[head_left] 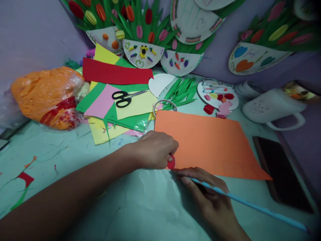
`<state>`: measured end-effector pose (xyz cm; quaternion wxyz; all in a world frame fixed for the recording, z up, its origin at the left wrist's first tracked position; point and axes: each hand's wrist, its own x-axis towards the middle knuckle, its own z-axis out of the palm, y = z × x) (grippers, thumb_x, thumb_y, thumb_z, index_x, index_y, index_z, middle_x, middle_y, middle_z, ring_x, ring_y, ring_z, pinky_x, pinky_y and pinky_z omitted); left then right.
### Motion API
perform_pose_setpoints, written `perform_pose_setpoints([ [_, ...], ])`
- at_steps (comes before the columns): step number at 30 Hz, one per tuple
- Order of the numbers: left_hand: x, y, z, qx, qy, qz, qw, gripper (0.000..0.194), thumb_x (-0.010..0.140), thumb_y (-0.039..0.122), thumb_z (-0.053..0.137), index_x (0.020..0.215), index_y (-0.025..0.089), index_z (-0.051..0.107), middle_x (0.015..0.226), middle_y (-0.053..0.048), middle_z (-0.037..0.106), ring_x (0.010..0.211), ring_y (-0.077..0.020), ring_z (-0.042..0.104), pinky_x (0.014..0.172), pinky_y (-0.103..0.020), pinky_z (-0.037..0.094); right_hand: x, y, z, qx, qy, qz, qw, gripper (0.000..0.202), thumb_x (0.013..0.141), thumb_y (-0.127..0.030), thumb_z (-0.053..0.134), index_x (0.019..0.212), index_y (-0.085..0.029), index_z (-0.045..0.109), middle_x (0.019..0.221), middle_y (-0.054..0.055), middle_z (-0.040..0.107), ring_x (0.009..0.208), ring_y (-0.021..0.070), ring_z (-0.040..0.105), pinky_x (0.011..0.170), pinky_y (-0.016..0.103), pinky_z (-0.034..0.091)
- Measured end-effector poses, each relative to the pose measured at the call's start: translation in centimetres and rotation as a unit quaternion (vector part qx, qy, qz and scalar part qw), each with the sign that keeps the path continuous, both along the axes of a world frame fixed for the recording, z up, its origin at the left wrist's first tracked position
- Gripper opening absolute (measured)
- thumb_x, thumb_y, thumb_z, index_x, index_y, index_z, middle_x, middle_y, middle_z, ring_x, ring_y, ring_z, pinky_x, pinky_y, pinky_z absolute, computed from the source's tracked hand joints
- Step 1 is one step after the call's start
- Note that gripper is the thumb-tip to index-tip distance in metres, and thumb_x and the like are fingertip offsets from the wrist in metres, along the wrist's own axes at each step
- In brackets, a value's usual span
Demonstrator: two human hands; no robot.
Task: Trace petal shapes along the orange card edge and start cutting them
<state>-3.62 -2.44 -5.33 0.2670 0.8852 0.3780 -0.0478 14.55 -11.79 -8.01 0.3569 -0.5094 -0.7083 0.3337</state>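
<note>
My left hand [156, 150] is closed, its fingertips pinning a small red paper oval [171, 163] at the lower left corner of an orange paper sheet [205, 144]. In my right hand [210, 197] is a long light-blue pencil [263, 210], slanting from the oval toward the lower right. The pencil's tip is close to the oval's lower edge; I cannot tell whether it touches. The orange sheet lies flat on the pale green table cover [145, 207].
Black-handled scissors [124, 98] lie on stacked coloured papers [135, 107]. Beyond the orange sheet are a tape ring [160, 102], green paper strips [180, 90] and a paper plate [234, 103] with cut pieces. A phone [281, 170] and mug [273, 105] stand right, a plastic-wrapped orange bundle [45, 93] left.
</note>
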Motion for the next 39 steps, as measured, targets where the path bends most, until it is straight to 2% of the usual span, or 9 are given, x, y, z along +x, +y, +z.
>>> perform_pose_setpoints([
  [18, 0.0, 0.1, 0.1, 0.007, 0.002, -0.001, 1.000, 0.003, 0.075, 0.020, 0.052, 0.076, 0.021, 0.054, 0.081, 0.000, 0.064, 0.075, -0.0191, 0.057, 0.051, -0.030, 0.026, 0.3, -0.1, -0.6, -0.011, 0.014, -0.048, 0.999, 0.015, 0.086, -0.022, 0.061, 0.089, -0.031, 0.072, 0.082, -0.004, 0.077, 0.072, 0.0146, 0.072, 0.063, 0.021, 0.057],
  [25, 0.0, 0.1, 0.0, 0.003, -0.002, -0.001, 1.000, 0.005, 0.074, 0.019, 0.051, 0.076, 0.021, 0.055, 0.082, 0.000, 0.065, 0.075, -0.0193, 0.057, 0.051, -0.029, 0.026, 0.6, -0.3, -0.9, 0.002, 0.011, -0.062, 0.998, 0.013, 0.086, -0.022, 0.061, 0.089, -0.029, 0.072, 0.082, -0.003, 0.076, 0.072, 0.0145, 0.072, 0.064, 0.021, 0.058],
  [29, -0.1, 0.0, 0.1, 0.003, -0.008, 0.000, 1.000, 0.003, 0.073, 0.017, 0.052, 0.074, 0.021, 0.052, 0.080, 0.001, 0.064, 0.072, -0.0179, 0.056, 0.051, -0.029, 0.026, 0.9, -1.1, -1.2, 0.022, 0.036, -0.130, 0.991, 0.014, 0.086, -0.022, 0.061, 0.094, -0.031, 0.070, 0.076, -0.004, 0.074, 0.063, 0.0124, 0.071, 0.059, 0.019, 0.057],
  [32, -0.1, 0.1, 0.2, -0.004, -0.006, 0.003, 1.000, 0.004, 0.073, 0.016, 0.052, 0.074, 0.021, 0.052, 0.080, 0.001, 0.064, 0.073, -0.0178, 0.056, 0.051, -0.029, 0.027, 0.9, -1.4, -1.2, 0.072, 0.026, -0.188, 0.979, 0.012, 0.086, -0.021, 0.061, 0.093, -0.027, 0.070, 0.081, -0.001, 0.074, 0.068, 0.0152, 0.071, 0.065, 0.024, 0.058],
  [34, -0.1, 0.1, 0.3, -0.010, -0.002, 0.009, 1.000, 0.006, 0.073, 0.014, 0.052, 0.074, 0.020, 0.052, 0.082, 0.001, 0.064, 0.076, -0.0182, 0.058, 0.053, -0.028, 0.028, 1.1, -1.3, -1.1, 0.106, 0.000, -0.192, 0.976, 0.012, 0.087, -0.021, 0.060, 0.094, -0.024, 0.069, 0.086, 0.002, 0.074, 0.075, 0.0178, 0.072, 0.070, 0.027, 0.058],
  [36, -0.1, 0.1, 0.2, -0.013, -0.005, 0.015, 1.000, 0.008, 0.072, 0.013, 0.051, 0.073, 0.020, 0.052, 0.084, 0.001, 0.065, 0.079, -0.0182, 0.059, 0.055, -0.028, 0.030, 1.7, -0.7, -1.1, 0.130, -0.037, -0.170, 0.976, 0.017, 0.088, -0.021, 0.057, 0.101, -0.024, 0.067, 0.095, 0.004, 0.074, 0.086, 0.0194, 0.071, 0.076, 0.029, 0.057],
  [39, -0.2, -0.1, 0.0, -0.007, -0.015, 0.026, 1.000, 0.008, 0.072, 0.012, 0.052, 0.073, 0.020, 0.052, 0.085, 0.002, 0.065, 0.081, -0.0181, 0.059, 0.057, -0.028, 0.030, 3.1, 0.4, -1.9, 0.166, -0.124, -0.108, 0.972, 0.026, 0.090, -0.020, 0.054, 0.115, -0.023, 0.062, 0.112, 0.006, 0.071, 0.104, 0.0221, 0.067, 0.096, 0.039, 0.050],
])
